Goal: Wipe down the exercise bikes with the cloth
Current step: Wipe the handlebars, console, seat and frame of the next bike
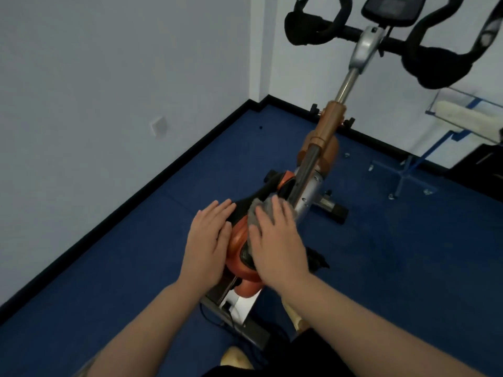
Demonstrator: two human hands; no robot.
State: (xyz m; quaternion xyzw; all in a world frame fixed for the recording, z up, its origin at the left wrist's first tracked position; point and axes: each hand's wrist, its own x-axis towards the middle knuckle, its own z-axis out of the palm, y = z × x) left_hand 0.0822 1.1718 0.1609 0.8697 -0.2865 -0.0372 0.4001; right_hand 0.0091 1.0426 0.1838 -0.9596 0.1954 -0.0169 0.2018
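Head: right hand [277, 240] flat, seemingly pressing cloth [260, 213].

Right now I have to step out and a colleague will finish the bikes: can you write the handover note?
Left hand: flat, fingers straight, resting on the left side of the orange and black saddle, steadying it.
Right hand: flat, pressing the grey cloth onto the saddle top.
Done: cannot tell which parts are already wiped.
Left: at least finish the saddle; handlebars and console above may also need wiping.
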